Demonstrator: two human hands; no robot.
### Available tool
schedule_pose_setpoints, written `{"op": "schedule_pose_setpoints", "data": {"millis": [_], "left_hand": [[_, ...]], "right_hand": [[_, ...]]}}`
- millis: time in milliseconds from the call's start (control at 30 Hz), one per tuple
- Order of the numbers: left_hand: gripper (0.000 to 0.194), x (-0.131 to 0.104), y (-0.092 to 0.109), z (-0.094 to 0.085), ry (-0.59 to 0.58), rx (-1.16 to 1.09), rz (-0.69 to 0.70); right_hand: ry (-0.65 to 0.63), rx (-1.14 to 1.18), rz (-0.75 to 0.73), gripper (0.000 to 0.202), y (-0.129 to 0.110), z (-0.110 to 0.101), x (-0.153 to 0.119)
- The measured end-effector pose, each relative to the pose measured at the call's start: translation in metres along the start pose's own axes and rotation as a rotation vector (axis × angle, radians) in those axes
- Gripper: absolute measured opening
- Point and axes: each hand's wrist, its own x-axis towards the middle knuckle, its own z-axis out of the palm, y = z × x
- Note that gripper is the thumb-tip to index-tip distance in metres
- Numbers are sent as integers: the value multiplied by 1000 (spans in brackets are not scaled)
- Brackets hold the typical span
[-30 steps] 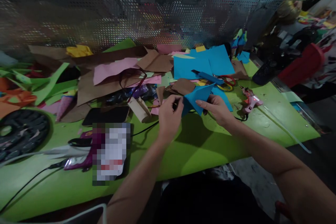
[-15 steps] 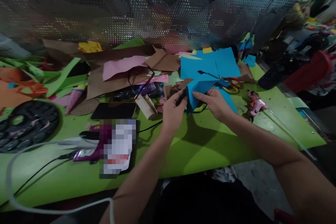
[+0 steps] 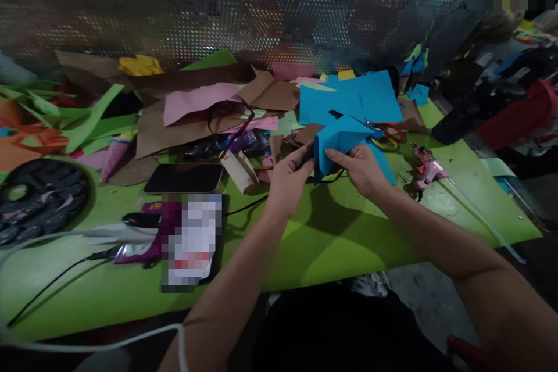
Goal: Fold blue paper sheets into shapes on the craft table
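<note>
Several orange paper scraps point(image 3: 26, 144) lie at the far left, with green paper strips point(image 3: 96, 119) beside them and a round black tray point(image 3: 65, 177) in front. Next comes a purple device point(image 3: 139, 251) with a black cord, then a pixelated pale item point(image 3: 196, 241) and, just behind that, a black phone point(image 3: 183, 178) lying flat. A pink sheet point(image 3: 200, 102) rests on brown paper point(image 3: 170, 133); eyeglasses point(image 3: 247, 124) are right of it.

Mid-table, the left hand point(image 3: 290, 174) pinches the left edge of a folded blue paper point(image 3: 337, 136), its fingers partly in shadow. The right hand point(image 3: 364, 168) grips the same paper lower down, thumb pressed on the near face. The paper is raised above the green table point(image 3: 331, 261), in front of flat blue sheets point(image 3: 377, 96). Red-and-yellow-handled scissors point(image 3: 389, 124) lie just beyond the right hand; farther right are a pink glue gun point(image 3: 429, 170) and a dark bottle point(image 3: 455, 116).
</note>
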Motion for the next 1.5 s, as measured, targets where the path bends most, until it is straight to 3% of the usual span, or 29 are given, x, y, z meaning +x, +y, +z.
{"op": "schedule_pose_setpoints", "data": {"millis": [1200, 1500], "left_hand": [[51, -2, -2, 0, 8, -102, -69], [52, -1, -3, 1, 12, -128, -71]], "right_hand": [[-3, 76, 8, 40, -4, 6, -2], [10, 82, -31, 31, 7, 5, -3]]}}
